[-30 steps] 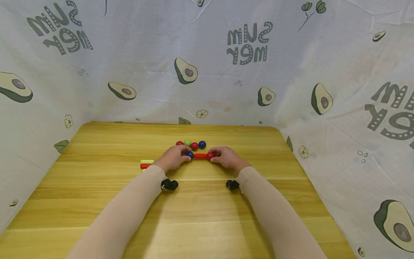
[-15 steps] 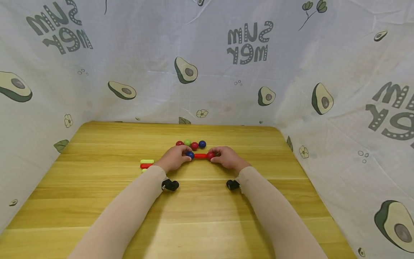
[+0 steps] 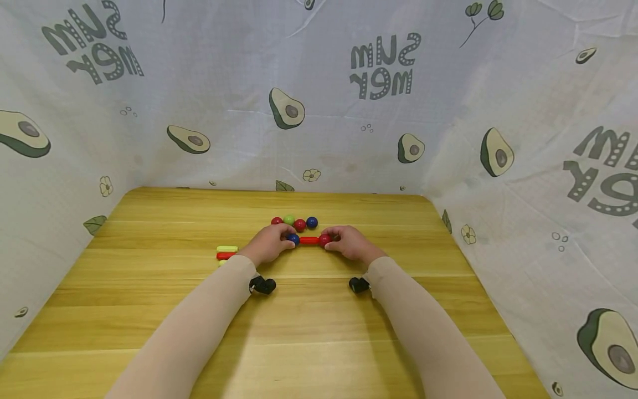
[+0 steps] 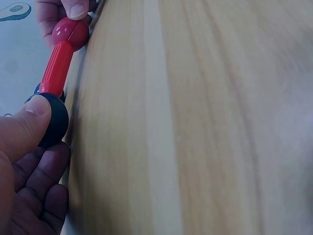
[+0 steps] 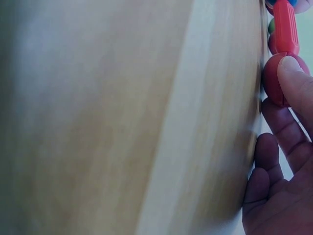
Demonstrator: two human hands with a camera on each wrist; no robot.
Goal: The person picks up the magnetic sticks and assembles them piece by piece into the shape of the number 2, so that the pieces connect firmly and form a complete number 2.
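A red ridged rod [image 3: 309,240] joins a blue ball [image 3: 293,239] at its left end to a red ball [image 3: 324,240] at its right end. My left hand [image 3: 267,244] pinches the blue ball between thumb and fingers; in the left wrist view the thumb presses on the blue ball [image 4: 57,122]. On the other end, my right hand [image 3: 350,243] pinches the red ball, and the right wrist view has its thumb across the red ball [image 5: 275,81]. The piece lies level, low over the wooden table [image 3: 309,321]; whether it touches the wood I cannot tell.
Just behind the piece sit loose balls in a row: a red ball [image 3: 277,220], a green ball [image 3: 289,220], another red ball [image 3: 300,225] and a blue ball [image 3: 312,222]. Left of my left hand lie a yellow rod [image 3: 227,249] and a red rod [image 3: 226,256], partly covered by the arm.
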